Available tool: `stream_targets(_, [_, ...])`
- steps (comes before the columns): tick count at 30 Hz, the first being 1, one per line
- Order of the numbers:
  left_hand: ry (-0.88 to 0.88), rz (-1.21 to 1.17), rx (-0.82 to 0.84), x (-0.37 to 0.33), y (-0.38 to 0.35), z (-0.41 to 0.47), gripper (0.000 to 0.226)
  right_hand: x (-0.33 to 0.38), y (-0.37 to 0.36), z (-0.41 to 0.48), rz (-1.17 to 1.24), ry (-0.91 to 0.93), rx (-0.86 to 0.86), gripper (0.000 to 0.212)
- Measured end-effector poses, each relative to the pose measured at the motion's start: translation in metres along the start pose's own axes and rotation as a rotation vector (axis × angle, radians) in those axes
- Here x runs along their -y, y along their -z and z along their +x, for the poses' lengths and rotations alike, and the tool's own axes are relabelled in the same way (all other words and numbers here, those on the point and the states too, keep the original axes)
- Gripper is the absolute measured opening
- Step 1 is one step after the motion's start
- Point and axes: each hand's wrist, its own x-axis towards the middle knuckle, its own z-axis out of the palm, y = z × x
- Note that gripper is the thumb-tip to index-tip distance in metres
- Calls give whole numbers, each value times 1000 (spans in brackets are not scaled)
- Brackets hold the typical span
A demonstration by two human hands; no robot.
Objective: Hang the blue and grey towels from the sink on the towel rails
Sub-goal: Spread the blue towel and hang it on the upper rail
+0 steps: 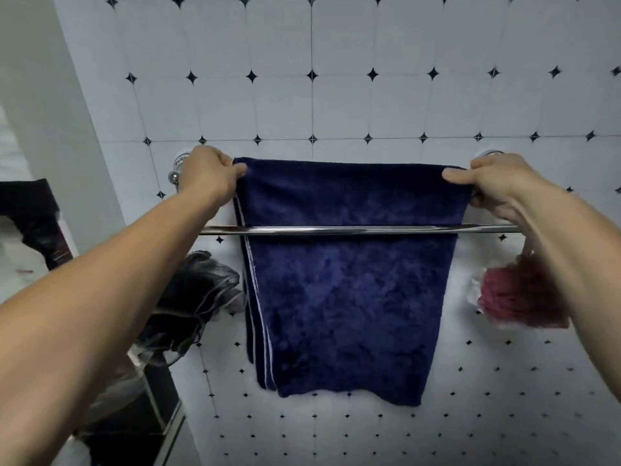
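A dark blue towel (346, 284) hangs folded over the back rail on the tiled wall, and its lower part drops behind the chrome front rail (353, 229). My left hand (210, 173) pinches the towel's top left corner. At the top right corner, my right hand (494, 183) grips the towel the same way. The back rail is hidden under the towel; only its chrome end mounts (178, 163) show. No grey towel or sink is in view.
A dark crumpled plastic bag (198, 297) hangs below the left end of the rails. A pink-red bath sponge (517, 294) hangs on a cord at the right. A dark mirror or cabinet edge (37, 223) stands at the left.
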Motion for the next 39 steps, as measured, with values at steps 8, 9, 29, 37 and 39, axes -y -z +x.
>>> stream_targets(8, [-18, 213, 92, -18, 3, 14, 37, -8, -13, 1, -301, 180, -95, 33])
stream_targets(9, [9, 136, 127, -14, 5, 13, 37, -9, -14, -1, -308, 164, -57, 31])
stream_targets(29, [56, -213, 316, 31, 11, 4, 34, -27, -2, -14, -434, 74, 27, 33])
stream_targets(37, [92, -128, 81, 22, 13, 9, 23, -23, -12, -6, -330, 177, -126, 32])
stream_targets(39, [65, -64, 70, 20, 15, 9, 25, -24, -8, -5, -320, 168, -101, 30])
